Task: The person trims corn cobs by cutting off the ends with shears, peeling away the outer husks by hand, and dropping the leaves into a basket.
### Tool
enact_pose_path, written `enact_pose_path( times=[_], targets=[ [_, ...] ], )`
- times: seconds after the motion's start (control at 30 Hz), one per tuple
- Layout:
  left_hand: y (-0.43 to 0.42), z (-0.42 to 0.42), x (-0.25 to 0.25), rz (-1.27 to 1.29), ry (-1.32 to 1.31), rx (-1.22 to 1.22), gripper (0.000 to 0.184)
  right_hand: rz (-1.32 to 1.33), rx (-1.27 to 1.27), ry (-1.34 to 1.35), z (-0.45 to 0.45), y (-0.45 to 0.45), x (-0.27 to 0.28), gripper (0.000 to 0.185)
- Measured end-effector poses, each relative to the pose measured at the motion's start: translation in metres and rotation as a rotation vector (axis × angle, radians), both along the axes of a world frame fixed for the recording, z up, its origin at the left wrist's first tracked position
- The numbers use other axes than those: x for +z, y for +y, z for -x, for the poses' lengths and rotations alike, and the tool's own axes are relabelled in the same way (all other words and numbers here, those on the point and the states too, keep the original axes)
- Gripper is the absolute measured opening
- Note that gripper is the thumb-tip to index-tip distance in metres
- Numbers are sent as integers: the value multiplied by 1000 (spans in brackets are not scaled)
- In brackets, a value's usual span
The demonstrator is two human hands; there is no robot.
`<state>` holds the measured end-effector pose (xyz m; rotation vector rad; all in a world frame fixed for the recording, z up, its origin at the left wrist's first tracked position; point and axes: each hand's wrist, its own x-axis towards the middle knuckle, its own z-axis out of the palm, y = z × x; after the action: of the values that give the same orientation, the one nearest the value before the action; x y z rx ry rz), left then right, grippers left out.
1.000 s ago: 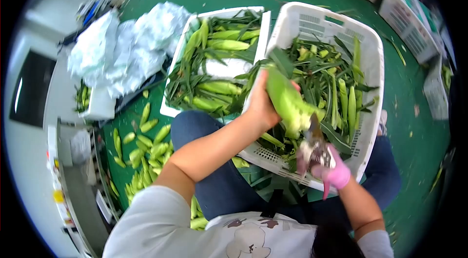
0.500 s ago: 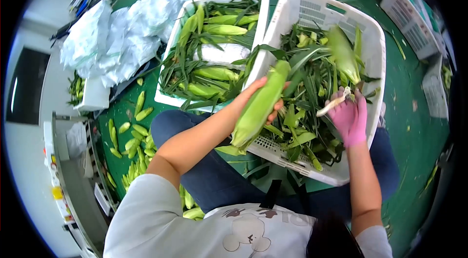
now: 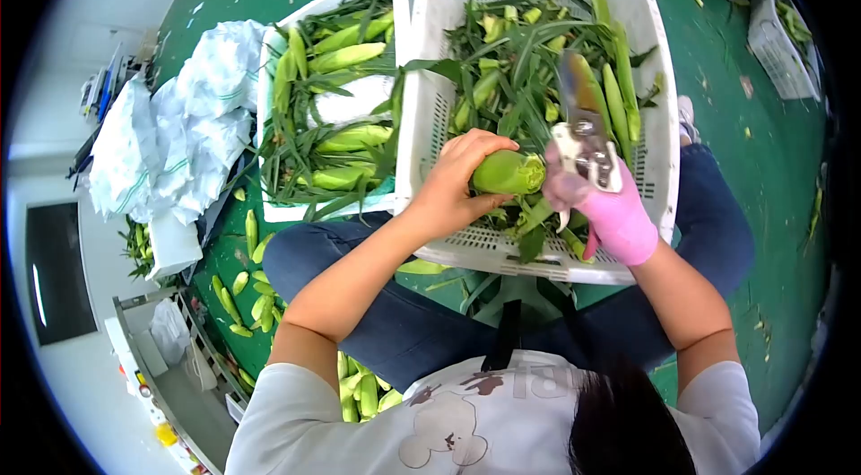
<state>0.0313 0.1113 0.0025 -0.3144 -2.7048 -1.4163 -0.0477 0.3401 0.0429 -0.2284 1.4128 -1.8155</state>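
Observation:
My left hand [image 3: 456, 179] is wrapped round a green husked ear of corn [image 3: 498, 172], whose pale cut end faces right. Close beside that end, my right hand [image 3: 621, 222], in a pink glove, grips pruning shears [image 3: 587, 148] with white handles. Their metal blade points up and away and is partly blurred. Both hands are above the near part of a big white plastic crate [image 3: 661, 116], which holds corn leaves, husk pieces and several green ears. Some right-hand fingers are blurred behind the handles.
Left of the crate, a white foam box [image 3: 405, 22] holds ears and leaves. Crumpled plastic bags [image 3: 193, 121] lie beyond it. Loose ears [image 3: 262, 306] cover the green floor by my left leg. More crates [image 3: 776, 44] stand at the far right.
The ear in my left hand has swung from slanting across the forearm to lying with its cut end right. The shears have come up toward it. The blurred ear near my right hand is gone from there.

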Motion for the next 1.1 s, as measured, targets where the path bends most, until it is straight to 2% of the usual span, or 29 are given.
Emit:
enact_pose_path(
  times=[0.03,0.13,0.23,0.27,0.3,0.37,0.43,0.5,0.53,0.57,0.6,0.63,0.7,0.77,0.8,0.9,0.93,1.03,1.07,1.1],
  targets=[
    [3,2,0,34,-4,-40,67,-120,63,27,2,1,8,34],
    [8,6,-2,49,-83,-140,69,-52,175,79,10,11,-11,34],
    [12,10,-2,34,-95,-209,68,-124,296,453,17,20,-11,33],
    [16,11,-3,-5,-95,-220,66,-130,267,509,14,21,-13,36],
    [20,13,-4,-42,-93,-233,64,-53,172,298,11,21,-11,37],
    [27,12,-3,-357,-434,-232,79,109,-18,-121,5,20,-5,38],
    [35,16,-9,-709,-697,-205,90,366,-91,-374,8,29,-24,43],
    [17,30,-41,-247,-289,-329,104,455,-177,-468,12,35,-27,42],
    [12,34,-36,-213,-405,-198,106,461,-200,-442,14,36,-22,43],
    [7,37,-27,-177,-519,-67,108,328,-224,-233,15,37,-10,43],
    [1,41,-18,370,-467,50,104,202,-199,-73,17,40,-8,42],
    [3,42,-1,793,-453,150,76,77,-180,87,19,41,-5,40],
    [9,43,13,592,-402,271,44,-110,-266,167,15,36,8,37],
    [33,41,26,167,-316,275,40,-209,-286,171,11,31,10,36],
    [45,39,30,57,-232,219,39,-201,-285,147,10,30,4,37],
    [66,42,24,95,-117,210,40,-107,-337,267,0,13,-25,37],
    [67,42,25,215,-79,216,39,-137,-329,347,-4,8,-32,37],
    [57,41,19,214,109,86,35,-60,-220,120,1,18,-27,38],
    [52,40,20,248,68,16,30,5,-248,-31,4,18,-23,39],
    [51,37,19,66,-58,30,30,54,-291,-114,7,19,-23,37]
  ],
)
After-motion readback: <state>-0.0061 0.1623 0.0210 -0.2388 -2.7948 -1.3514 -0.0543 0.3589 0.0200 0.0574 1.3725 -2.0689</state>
